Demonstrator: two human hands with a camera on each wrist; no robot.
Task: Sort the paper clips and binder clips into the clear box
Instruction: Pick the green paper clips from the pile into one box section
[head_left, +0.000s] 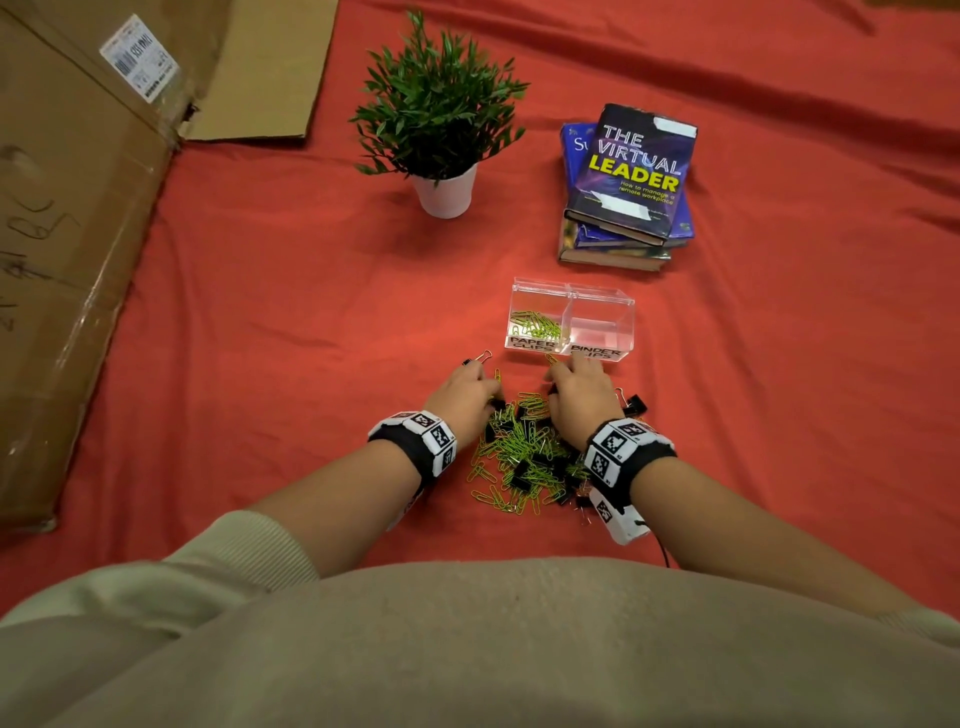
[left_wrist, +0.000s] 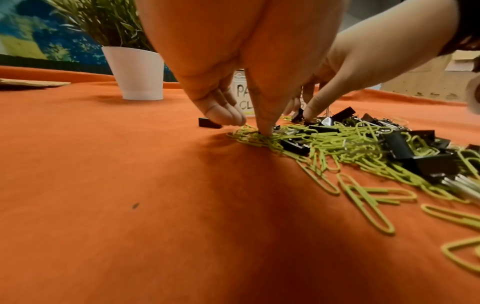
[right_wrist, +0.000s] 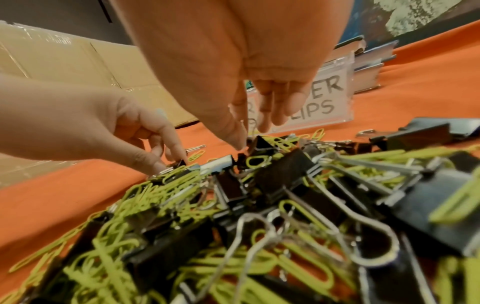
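Observation:
A mixed pile of green paper clips (head_left: 511, 457) and black binder clips (head_left: 519, 475) lies on the red cloth in front of me. Behind it stands the clear box (head_left: 623, 306). Its left half, labelled PAPER CLIPS, holds green paper clips (head_left: 537, 325); nothing shows in the right half, labelled BINDER CLIPS. My left hand (left_wrist: 249, 124) is at the pile's left edge, where thumb and forefinger pinch a small binder clip (right_wrist: 179, 163) among the paper clips (left_wrist: 337, 142). My right hand (right_wrist: 255, 133) hovers over the pile's far edge with straight fingers, its thumb tip touching a binder clip (right_wrist: 262, 145).
A potted plant (head_left: 441, 114) and a stack of books (head_left: 628, 182) stand beyond the box. Flattened cardboard (head_left: 67, 208) covers the left side. A stray binder clip (head_left: 480, 358) lies left of the box, and another (head_left: 635, 402) sits right of my right hand.

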